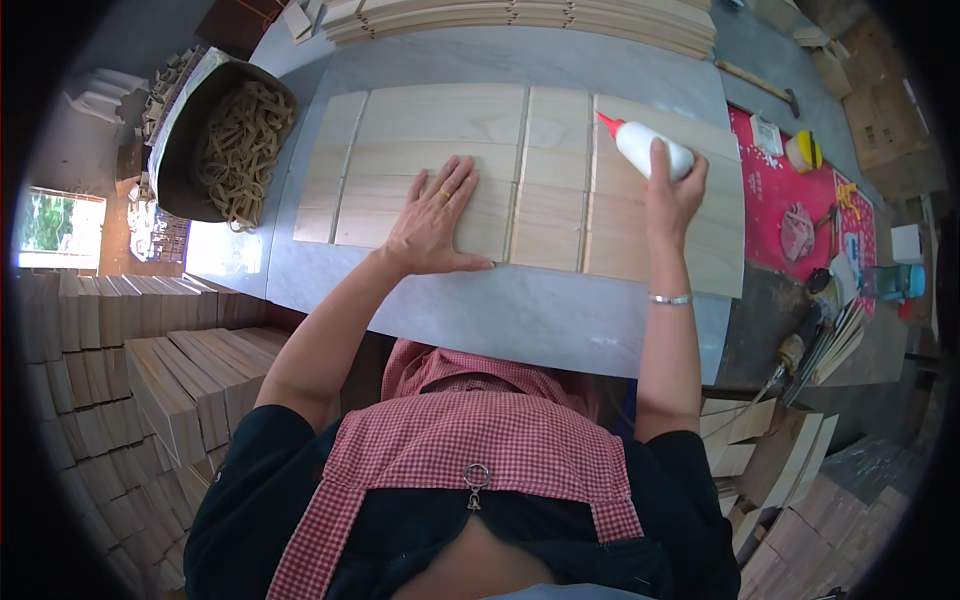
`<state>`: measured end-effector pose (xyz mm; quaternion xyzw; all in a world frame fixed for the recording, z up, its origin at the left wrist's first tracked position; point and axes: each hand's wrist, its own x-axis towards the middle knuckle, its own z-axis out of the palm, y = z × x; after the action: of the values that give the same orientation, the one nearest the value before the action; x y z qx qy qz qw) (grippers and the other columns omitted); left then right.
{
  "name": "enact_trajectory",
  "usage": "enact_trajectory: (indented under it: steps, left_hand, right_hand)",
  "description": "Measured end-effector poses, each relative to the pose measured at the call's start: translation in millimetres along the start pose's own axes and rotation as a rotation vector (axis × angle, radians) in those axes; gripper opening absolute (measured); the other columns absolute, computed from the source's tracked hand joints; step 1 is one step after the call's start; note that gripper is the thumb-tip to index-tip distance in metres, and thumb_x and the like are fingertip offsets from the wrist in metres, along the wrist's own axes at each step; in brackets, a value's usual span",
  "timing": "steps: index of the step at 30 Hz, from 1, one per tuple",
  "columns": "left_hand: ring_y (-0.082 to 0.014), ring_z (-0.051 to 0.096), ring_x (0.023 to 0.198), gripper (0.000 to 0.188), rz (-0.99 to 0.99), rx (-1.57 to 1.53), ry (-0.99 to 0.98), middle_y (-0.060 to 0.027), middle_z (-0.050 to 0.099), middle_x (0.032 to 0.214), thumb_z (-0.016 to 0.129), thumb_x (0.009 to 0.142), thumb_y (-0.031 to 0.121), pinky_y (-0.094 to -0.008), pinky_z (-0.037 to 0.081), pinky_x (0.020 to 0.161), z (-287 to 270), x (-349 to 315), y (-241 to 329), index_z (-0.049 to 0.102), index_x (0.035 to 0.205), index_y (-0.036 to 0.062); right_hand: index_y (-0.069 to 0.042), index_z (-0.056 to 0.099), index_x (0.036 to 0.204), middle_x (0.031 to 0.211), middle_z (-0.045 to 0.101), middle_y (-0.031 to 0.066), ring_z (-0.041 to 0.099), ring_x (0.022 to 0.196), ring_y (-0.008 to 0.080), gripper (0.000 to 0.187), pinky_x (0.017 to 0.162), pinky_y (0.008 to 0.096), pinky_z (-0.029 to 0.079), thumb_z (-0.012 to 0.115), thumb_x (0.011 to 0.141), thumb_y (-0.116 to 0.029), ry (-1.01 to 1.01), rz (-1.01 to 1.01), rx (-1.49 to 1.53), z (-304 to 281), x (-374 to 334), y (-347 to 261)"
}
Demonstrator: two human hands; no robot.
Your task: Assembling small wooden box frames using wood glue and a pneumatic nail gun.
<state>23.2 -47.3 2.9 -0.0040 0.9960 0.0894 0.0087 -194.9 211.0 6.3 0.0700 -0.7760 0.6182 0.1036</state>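
White bottle [645, 150] over a grooved panel [430, 115]

Left of the wooden panel stands a box [180, 165] of tan looped bands [245, 145]. The left hand [435, 225] lies palm down at the panel's near edge, fingers extended, thumb stretched wide, gripping nothing. Over the panel's right part, the bottle slants, red nozzle [609, 124] toward the rightmost groove; whether it touches wood I cannot tell. The right hand [680, 195] curls closed around the bottle's base. A hammer [755, 83] lies beyond the panel's far right corner.
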Motion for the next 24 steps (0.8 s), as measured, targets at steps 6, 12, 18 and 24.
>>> enact_trajectory:
  steps: [6, 12, 18, 24]
  left_hand:
    - [-0.0269, 0.007, 0.157, 0.126, -0.022, 0.008, -0.035, -0.0131, 0.015, 0.169, 0.069, 0.071, 0.076, -0.0532, 0.008, 0.125, -4.0, -0.3, 0.4, 0.020, 0.160, 0.0023]
    - [-0.0273, 0.008, 0.157, 0.126, -0.028, -0.011, -0.018, -0.0133, 0.015, 0.169, 0.070, 0.070, 0.075, -0.0527, 0.008, 0.126, -5.1, -1.6, -2.0, 0.021, 0.159, 0.0018]
    - [-0.0275, 0.009, 0.157, 0.125, -0.018, -0.029, 0.011, -0.0135, 0.016, 0.169, 0.071, 0.069, 0.074, -0.0524, 0.008, 0.126, -0.7, -4.5, -3.6, 0.024, 0.158, 0.0011]
    - [-0.0274, 0.010, 0.157, 0.127, -0.020, -0.016, 0.004, -0.0127, 0.017, 0.169, 0.071, 0.067, 0.078, -0.0522, 0.007, 0.126, -1.8, -0.6, -2.6, 0.024, 0.159, 0.0031]
  right_hand:
    - [0.000, 0.051, 0.119, 0.102, 0.066, 0.0208, 0.067, 0.086, 0.0320, 0.048, 0.076, 0.0416, 0.056, 0.072, 0.091, -0.033, -0.048, -0.039, -0.197, 16.6, 4.7, -4.5]
    - [0.000, 0.052, 0.119, 0.104, 0.064, 0.0200, 0.066, 0.086, 0.0295, 0.047, 0.071, 0.0400, 0.056, 0.072, 0.092, -0.032, -0.129, -0.038, -0.178, -28.4, -44.1, -33.5]
    - [0.001, 0.051, 0.122, 0.108, 0.061, 0.0180, 0.064, 0.089, 0.0262, 0.051, 0.070, 0.0374, 0.055, 0.071, 0.093, -0.036, -0.142, 0.203, 0.110, 10.8, -37.6, -52.3]
    - [0.001, 0.051, 0.118, 0.103, 0.064, 0.0200, 0.066, 0.086, 0.0294, 0.051, 0.076, 0.0396, 0.056, 0.069, 0.093, -0.040, -0.145, 0.052, 0.000, 92.1, -6.5, -25.1]
